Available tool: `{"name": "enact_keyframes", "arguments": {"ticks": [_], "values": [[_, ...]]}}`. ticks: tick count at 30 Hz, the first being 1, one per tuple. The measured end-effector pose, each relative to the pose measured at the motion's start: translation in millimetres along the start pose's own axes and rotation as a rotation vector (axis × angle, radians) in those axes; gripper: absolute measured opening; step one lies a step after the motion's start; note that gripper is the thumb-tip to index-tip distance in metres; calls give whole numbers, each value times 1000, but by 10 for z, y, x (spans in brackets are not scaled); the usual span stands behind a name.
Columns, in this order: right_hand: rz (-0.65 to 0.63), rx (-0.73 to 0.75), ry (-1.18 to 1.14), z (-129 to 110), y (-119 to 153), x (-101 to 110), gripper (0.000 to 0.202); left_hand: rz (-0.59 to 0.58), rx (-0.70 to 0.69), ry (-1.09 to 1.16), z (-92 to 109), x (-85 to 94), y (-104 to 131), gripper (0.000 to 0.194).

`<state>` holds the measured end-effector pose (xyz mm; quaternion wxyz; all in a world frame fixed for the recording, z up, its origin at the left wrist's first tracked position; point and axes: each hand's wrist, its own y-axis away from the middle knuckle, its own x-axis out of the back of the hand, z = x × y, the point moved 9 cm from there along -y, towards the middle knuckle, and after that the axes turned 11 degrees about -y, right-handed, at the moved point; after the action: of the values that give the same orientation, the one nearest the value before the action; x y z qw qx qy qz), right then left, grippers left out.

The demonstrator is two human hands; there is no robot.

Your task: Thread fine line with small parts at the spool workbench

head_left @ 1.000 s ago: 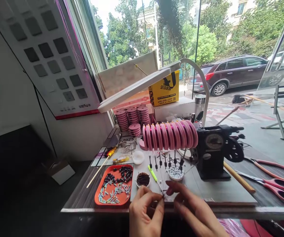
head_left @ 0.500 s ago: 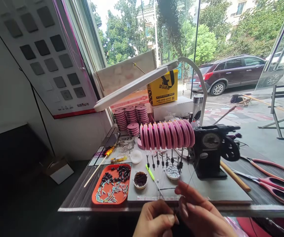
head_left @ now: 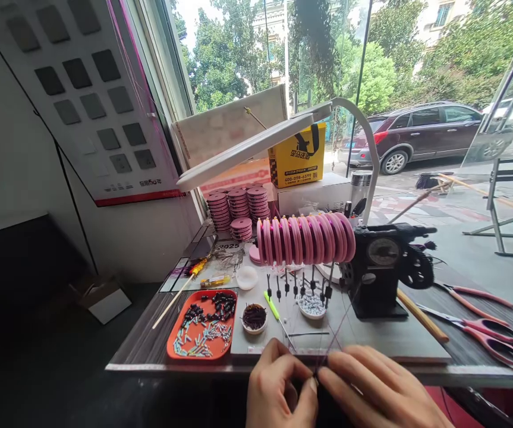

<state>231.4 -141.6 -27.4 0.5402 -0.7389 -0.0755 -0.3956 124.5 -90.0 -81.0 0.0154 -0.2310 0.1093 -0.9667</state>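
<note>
My left hand [head_left: 283, 386] is closed in a pinch at the table's front edge, on thin dark thread [head_left: 337, 334] with a small dark bit at the fingertips. Against it from the right comes my right hand [head_left: 374, 386], its fingers together and their tips at the same thread; its thumb is hidden. Fine strands run up from the hands towards a row of pink spools [head_left: 305, 239] on a black winding machine [head_left: 378, 267]. Below the spools hang several small black weights [head_left: 303, 290]. A green-handled hook tool [head_left: 272, 306] lies just beyond my left hand.
An orange tray [head_left: 171, 348] of beads stands left, with a cup of dark pieces [head_left: 254, 328] and a dish of grey beads [head_left: 312, 308] nearer the middle. Scissors [head_left: 492, 339] and pliers [head_left: 474, 294] lie right. Stacked pink spools [head_left: 238, 205] stand behind, under a white lamp [head_left: 256, 142].
My right hand has lowered and flattened, its raised fingers coming down beside the left fingertips. The left hand stays pinched. The strands now show crossing above the hands. The view has shifted slightly.
</note>
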Motion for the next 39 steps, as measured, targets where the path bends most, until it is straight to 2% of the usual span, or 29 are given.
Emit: {"name": "enact_keyframes", "arguments": {"ticks": [1, 3, 4, 6, 8, 10, 12, 13, 14, 16, 18, 21, 22, 24, 26, 28, 30, 32, 34, 39], "values": [[-63, 58, -62, 3, -117, -6, 42, -38, 21, 70, -44, -32, -15, 17], [-261, 42, -184, 116, -289, -145, 24, -97, 66, 194, -143, -82, -48, 19], [-337, 24, -210, 173, -340, -221, 15, -101, 83, 227, -186, -87, -61, 19], [-444, -16, -206, 271, -390, -358, 17, -48, 79, 200, -220, -55, -70, 21], [-478, -49, -180, 328, -424, -431, 20, 127, -27, 47, -122, 58, -37, 21], [-489, -113, -174, 378, -466, -464, 19, 378, -222, -156, 102, 179, 86, 19], [-485, -179, -179, 424, -528, -464, 18, 582, -413, -292, 306, 213, 254, 27], [-481, -208, -187, 446, -560, -458, 19, 627, -478, -323, 361, 201, 307, 32], [-478, -230, -198, 466, -589, -448, 20, 623, -523, -339, 388, 172, 322, 35], [-465, -259, -220, 495, -633, -409, 20, 520, -552, -330, 384, 116, 268, 34], [-422, -274, -236, 504, -654, -320, 14, 356, -502, -249, 322, 87, 155, 31], [-237, -195, -344, 391, -669, -61, 20, 112, -308, -78, 161, 47, -7, 21], [-218, -163, -397, 333, -645, -17, 21, 43, -236, -26, 104, 21, -43, 18], [-287, -127, -459, 227, -554, -46, 21, -68, -105, 79, -4, -49, -89, 11], [-396, -112, -413, 161, -432, -138, 26, -165, 18, 201, -100, -148, -116, 9], [-402, -37, -320, 94, -343, -143, 28, -278, 159, 295, -191, -284, -120, 8], [-406, 85, -239, 3, -248, -136, 21, -409, 333, 366, -270, -429, -82, 7], [-461, 169, -180, -42, -118, -179, 18, -516, 479, 437, -292, -531, -28, 3], [-483, 211, -151, -40, 12, -216, 21, -591, 545, 509, -246, -590, 1, 5], [-306, 255, -198, -2, 174, -135, 31, -712, 572, 582, -133, -661, 40, 5]]}}
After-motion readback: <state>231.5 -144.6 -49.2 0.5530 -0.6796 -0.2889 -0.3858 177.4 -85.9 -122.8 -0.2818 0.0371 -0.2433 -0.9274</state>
